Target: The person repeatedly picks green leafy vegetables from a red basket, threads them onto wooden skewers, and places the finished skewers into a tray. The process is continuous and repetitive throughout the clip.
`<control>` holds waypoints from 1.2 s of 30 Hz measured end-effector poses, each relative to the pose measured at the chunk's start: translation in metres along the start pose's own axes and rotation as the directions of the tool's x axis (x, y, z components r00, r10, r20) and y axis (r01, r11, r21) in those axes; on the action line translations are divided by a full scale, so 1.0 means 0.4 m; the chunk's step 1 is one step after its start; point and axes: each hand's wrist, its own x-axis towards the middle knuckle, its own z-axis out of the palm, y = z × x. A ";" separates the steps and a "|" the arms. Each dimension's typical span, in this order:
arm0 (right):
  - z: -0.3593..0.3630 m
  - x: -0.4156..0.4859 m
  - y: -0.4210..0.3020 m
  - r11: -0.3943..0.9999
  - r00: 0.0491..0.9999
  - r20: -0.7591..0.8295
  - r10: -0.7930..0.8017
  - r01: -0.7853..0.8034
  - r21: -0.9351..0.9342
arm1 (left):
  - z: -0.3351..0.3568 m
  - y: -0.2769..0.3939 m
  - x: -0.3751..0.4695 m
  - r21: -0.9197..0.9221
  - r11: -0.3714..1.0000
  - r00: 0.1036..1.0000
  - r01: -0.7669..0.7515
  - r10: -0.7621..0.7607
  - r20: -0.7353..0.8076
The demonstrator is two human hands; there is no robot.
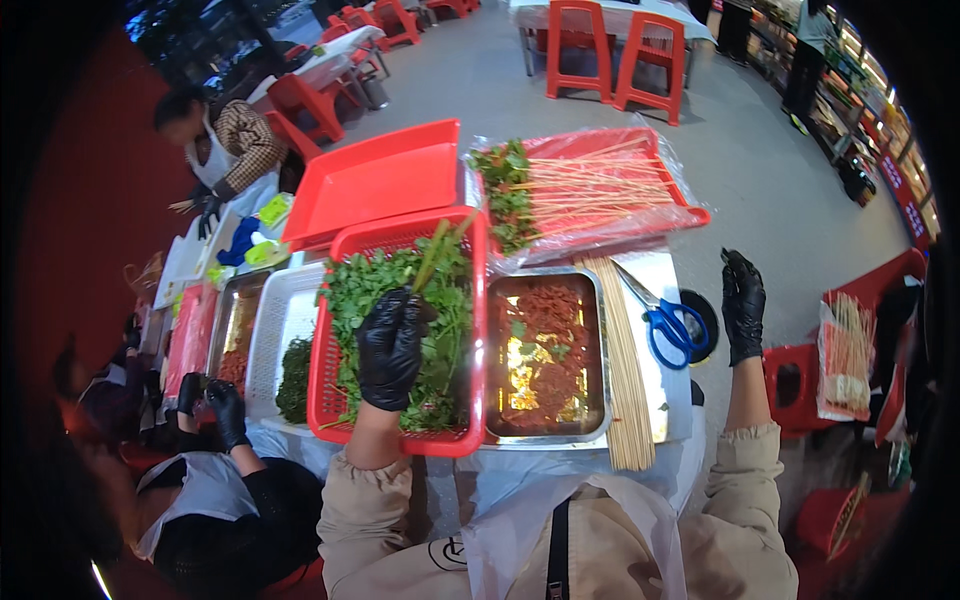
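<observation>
My left hand, in a black glove, grips a bunch of cilantro by its green stems, which stick up past the fingers. Beneath it, loose cilantro fills a red plastic basket. My right hand, gloved alike, is raised beyond the table's right edge with nothing visible in it, its fingertips slightly apart. Nearest to it on the table are blue-handled scissors and a bundle of bamboo skewers. A steel tray between basket and skewers holds reddish sliced meat in liquid.
Behind stands a red tray lined with plastic, bearing cilantro skewers, next to an empty red tray. A white basket with dark greens sits left. Gloved co-workers sit at left. Red stools and packed skewers are at right.
</observation>
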 end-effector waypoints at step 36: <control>0.066 0.038 -0.740 0.304 0.832 0.324 -0.451 -0.197 0.932 | 0.038 0.110 -0.028 0.089 0.994 0.995 -0.066 0.058 0.087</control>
